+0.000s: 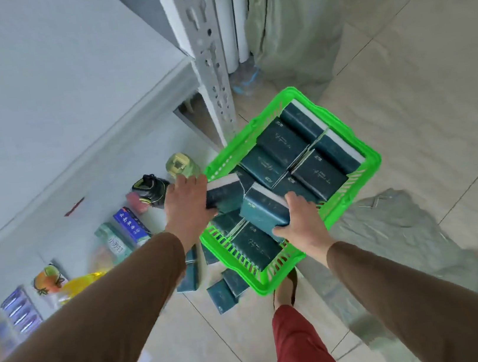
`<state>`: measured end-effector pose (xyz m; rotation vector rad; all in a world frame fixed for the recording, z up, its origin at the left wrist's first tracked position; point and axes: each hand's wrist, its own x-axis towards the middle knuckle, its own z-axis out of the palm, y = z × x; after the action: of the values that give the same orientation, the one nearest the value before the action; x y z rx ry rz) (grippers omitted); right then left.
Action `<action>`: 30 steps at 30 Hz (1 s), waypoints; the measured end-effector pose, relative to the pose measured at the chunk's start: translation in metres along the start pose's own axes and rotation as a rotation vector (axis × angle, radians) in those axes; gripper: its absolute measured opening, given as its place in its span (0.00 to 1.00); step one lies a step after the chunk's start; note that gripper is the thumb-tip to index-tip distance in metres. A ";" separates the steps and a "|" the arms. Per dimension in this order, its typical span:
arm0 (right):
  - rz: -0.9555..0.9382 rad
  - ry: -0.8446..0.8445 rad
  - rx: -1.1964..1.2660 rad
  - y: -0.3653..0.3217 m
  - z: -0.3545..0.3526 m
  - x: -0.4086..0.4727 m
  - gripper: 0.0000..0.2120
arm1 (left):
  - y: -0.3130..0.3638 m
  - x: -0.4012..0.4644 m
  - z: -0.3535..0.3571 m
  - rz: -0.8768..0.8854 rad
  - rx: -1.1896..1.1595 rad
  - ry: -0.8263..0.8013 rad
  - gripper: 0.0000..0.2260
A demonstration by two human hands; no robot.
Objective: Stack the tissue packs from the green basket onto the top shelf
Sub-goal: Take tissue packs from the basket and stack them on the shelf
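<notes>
A green basket [365,162] stands on the tiled floor, holding several dark teal tissue packs [281,140]. My left hand [187,207] grips one tissue pack [224,194] at the basket's left rim. My right hand [299,221] grips another tissue pack [263,208] just above the basket's near half. The top shelf [44,70] is a pale grey board filling the upper left, with its slotted metal post [208,58] standing beside the basket. A few more teal packs [226,291] lie on the floor by the basket's near left corner.
A lower shelf on the left carries boxes and bottles, among them a blue box [132,224] and a yellow bottle [79,282]. A green sack [291,18] stands behind the post. Crumpled plastic sheeting [394,235] lies right of the basket. My foot [285,291] is near the basket.
</notes>
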<state>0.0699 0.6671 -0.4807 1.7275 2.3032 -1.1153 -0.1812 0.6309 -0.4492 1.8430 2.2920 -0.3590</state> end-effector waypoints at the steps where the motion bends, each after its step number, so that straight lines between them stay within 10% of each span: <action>1: -0.041 0.004 0.083 -0.019 -0.001 -0.013 0.25 | -0.016 -0.023 -0.010 -0.083 -0.091 0.006 0.29; 10: -0.441 0.006 0.330 -0.245 0.035 -0.198 0.34 | -0.205 -0.338 -0.066 -0.554 -0.594 0.201 0.18; 16: -0.587 -0.143 0.440 -0.407 0.082 -0.289 0.21 | -0.332 -0.514 -0.087 -0.726 -0.605 0.409 0.20; 30: -0.788 -0.290 0.504 -0.666 0.202 -0.259 0.23 | -0.583 -0.576 -0.097 -0.836 -0.381 0.467 0.21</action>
<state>-0.4755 0.2655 -0.1757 0.5811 2.7003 -2.0363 -0.6244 0.0039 -0.1478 0.7743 3.0747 0.4428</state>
